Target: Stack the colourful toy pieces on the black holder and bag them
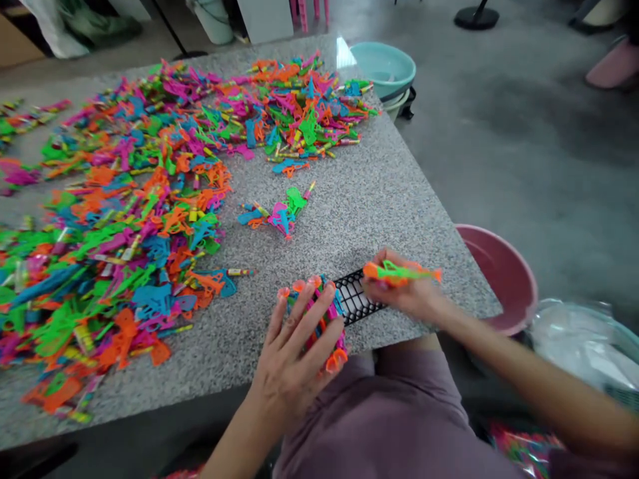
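Note:
My left hand lies with fingers spread over a row of colourful small plastic toys with orange ends, pressing on them. Those toys sit at the left part of a black plastic rack with a grid of slots, at the table's near edge. My right hand is closed on an orange and green toy gun, held just above the rack's right end; it is somewhat blurred. Beyond the rack lies a small group of toy guns in blue, pink, green and orange.
A large heap of toy guns covers the left and back of the speckled stone table. Past the table's right edge stand a light blue basin and a pink basin. Clear plastic bags lie at the lower right.

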